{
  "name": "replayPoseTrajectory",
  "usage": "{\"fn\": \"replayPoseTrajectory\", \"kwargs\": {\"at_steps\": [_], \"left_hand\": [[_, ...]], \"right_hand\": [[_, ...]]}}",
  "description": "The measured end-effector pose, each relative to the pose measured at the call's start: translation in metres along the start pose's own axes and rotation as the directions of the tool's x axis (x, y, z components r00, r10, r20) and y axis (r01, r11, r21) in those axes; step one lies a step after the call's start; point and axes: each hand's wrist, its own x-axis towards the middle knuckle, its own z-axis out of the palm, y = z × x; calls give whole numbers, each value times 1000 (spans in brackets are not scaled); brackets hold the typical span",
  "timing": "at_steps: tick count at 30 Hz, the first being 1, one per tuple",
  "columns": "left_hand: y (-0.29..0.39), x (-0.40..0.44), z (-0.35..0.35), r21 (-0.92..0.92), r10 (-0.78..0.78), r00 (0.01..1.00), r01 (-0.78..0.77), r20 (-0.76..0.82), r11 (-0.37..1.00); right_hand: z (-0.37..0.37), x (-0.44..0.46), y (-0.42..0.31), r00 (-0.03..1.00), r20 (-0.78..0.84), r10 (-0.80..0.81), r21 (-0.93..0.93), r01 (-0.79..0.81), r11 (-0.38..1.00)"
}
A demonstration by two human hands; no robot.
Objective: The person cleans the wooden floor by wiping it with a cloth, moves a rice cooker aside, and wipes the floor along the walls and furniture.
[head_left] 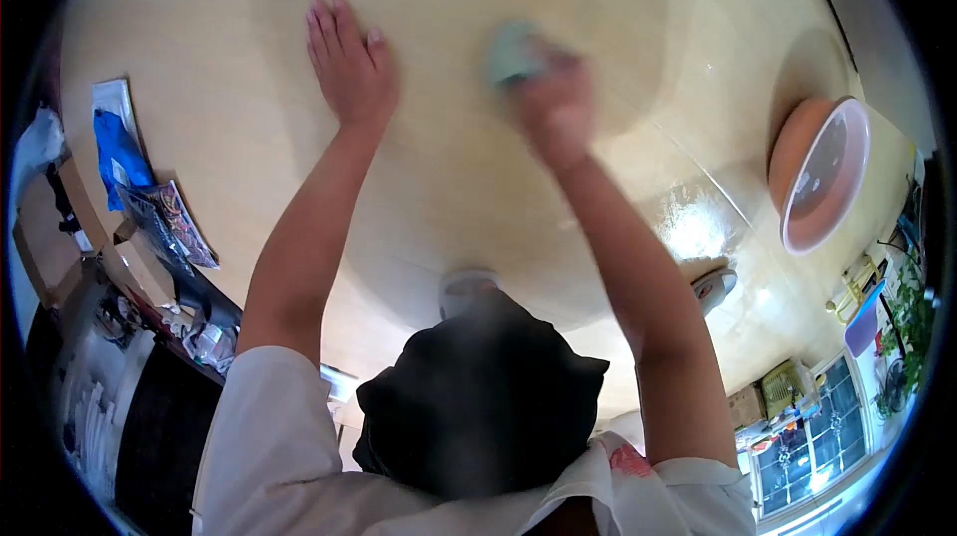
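Observation:
My left hand [351, 72] lies flat on the pale tiled floor [439, 157], its fingers stretched out and nothing under them that shows. To the right, my right hand [558, 97] is closed round a light green cloth [514, 53] against the floor. Motion blurs this hand and the cloth, and the fingertips are hard to make out. A wet, shiny patch [695, 227] shows on the tiles to the right of my right forearm.
An orange-pink basin [797, 162] stands at the right. Blue and dark packets [122, 155] lie at the left, beside cardboard boxes [140, 267]. Below are two shoes [714, 287]. A shelf, plants [907, 322] and a window fill the lower right.

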Motion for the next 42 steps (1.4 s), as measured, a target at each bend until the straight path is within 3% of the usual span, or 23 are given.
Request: {"fn": "replayPoseTrajectory", "kwargs": {"at_steps": [1, 4, 6, 7, 8, 10, 12, 14, 16, 17, 20, 21, 22, 25, 26, 27, 29, 30, 33, 34, 38, 40, 42], "left_hand": [[0, -1, 1, -5, 10, 1000, -10, -1, 1000], [-1, -2, -2, -5, 2, 1000, -2, 7, 1000], [1, -2, 0, -17, -2, 1000, 2, 15, 1000], [1, -3, 0, -23, -4, 1000, 4, 15, 1000], [-2, -3, -1, -22, -12, 1000, 12, 12, 1000], [-2, -2, -4, -43, -12, 1000, 12, -2, 999], [4, -2, -2, -60, -4, 1000, 4, -6, 998], [1, -2, 0, -47, -7, 1000, 6, -23, 999], [-4, -5, 1, -20, -18, 1000, 18, 1, 1000], [-4, -3, 3, -15, -20, 1000, 20, 8, 1000], [0, -2, -2, -40, 12, 1000, -13, -17, 999], [1, -4, -3, -42, 0, 1000, -1, -4, 999], [2, -5, -3, -41, 5, 1000, -5, -5, 999], [4, -3, -4, -33, 2, 1000, -3, -16, 999], [5, -4, -3, -40, 1, 1000, -2, -24, 999], [5, -3, -4, -45, 4, 1000, -6, -30, 999], [6, -1, -5, -44, 3, 999, -4, -32, 999], [7, 0, -5, -41, -6, 1000, 5, -23, 999], [8, -1, -6, -22, -32, 999, 32, 11, 999], [8, -1, -7, -12, -46, 999, 47, 19, 999], [7, 0, -7, -72, -47, 999, 49, 19, 996], [0, -2, -4, -87, -46, 999, 48, 24, 995], [2, -2, -8, -96, -58, 998, 60, 25, 994]], "right_hand": [[-4, 11, -39, 895, 227, -384, -143, 421, 896], [-14, 36, -62, 844, 371, -388, 43, 402, 915], [-41, 46, -19, 918, 199, -343, -114, 369, 922], [-63, 52, 9, 966, 71, -248, -295, 257, 920], [-85, 53, 76, 971, -230, 60, 201, -13, 980], [-122, 77, 69, 791, -397, 465, 4, -505, 863], [-75, 54, 81, 757, -596, 269, -487, -607, 628], [-10, 29, 19, 974, -212, 75, -502, -174, 847], [33, 5, -47, 954, 295, -48, -218, 116, 969], [30, 18, -67, 878, 165, -450, -34, 461, 887], [1, 43, -57, 946, 151, -288, -43, 297, 954], [-33, 49, -43, 997, 30, -76, -144, 79, 986], [-54, 34, 17, 988, -145, -48, -400, -14, 917], [-175, 60, 98, 744, -582, 327, -207, -525, 825], [-193, 52, 146, 640, -712, 289, -293, -644, 706], [-195, 52, 175, 593, -804, 43, -402, -596, 695], [-154, 81, 120, 632, -682, 368, -297, -699, 650], [-107, 76, 135, 694, -626, 356, -462, -697, 549], [-8, 78, 11, 992, -20, 124, -330, -124, 936], [10, 79, -13, 965, 35, -260, -169, 262, 950], [-18, 105, -26, 924, 134, -359, -135, 376, 917], [-56, 92, 53, 983, -110, -147, -548, 63, 834], [-112, 99, 132, 836, -499, 229, -178, -357, 917]]}}
